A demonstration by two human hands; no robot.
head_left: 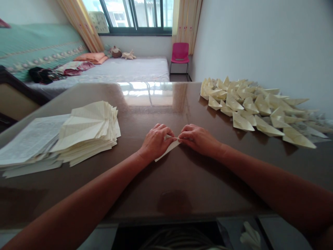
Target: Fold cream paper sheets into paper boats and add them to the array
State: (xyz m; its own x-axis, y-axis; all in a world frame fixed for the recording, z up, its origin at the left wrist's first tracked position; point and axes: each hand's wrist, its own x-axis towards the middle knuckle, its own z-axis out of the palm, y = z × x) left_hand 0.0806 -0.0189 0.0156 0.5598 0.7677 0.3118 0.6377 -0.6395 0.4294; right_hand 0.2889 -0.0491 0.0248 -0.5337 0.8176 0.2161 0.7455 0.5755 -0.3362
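Note:
Between my hands is a small piece of folded cream paper (169,150), low over the middle of the brown table. My left hand (158,141) pinches it from the left, thumb toward the centre. From the right, my right hand (197,138) grips its other end with thumb and fingers pressed together. The fingertips of both hands nearly meet and cover much of the paper. One pale edge slants down to the left below the left hand. How the hidden part is folded cannot be made out.
A stack of creased cream sheets (87,130) lies at the left, partly over printed white pages (33,137). Many folded paper boats (249,104) crowd the right side by the wall. The glossy table (145,194) ends near my body. Beyond stand a bed (140,69) and a pink chair (180,53).

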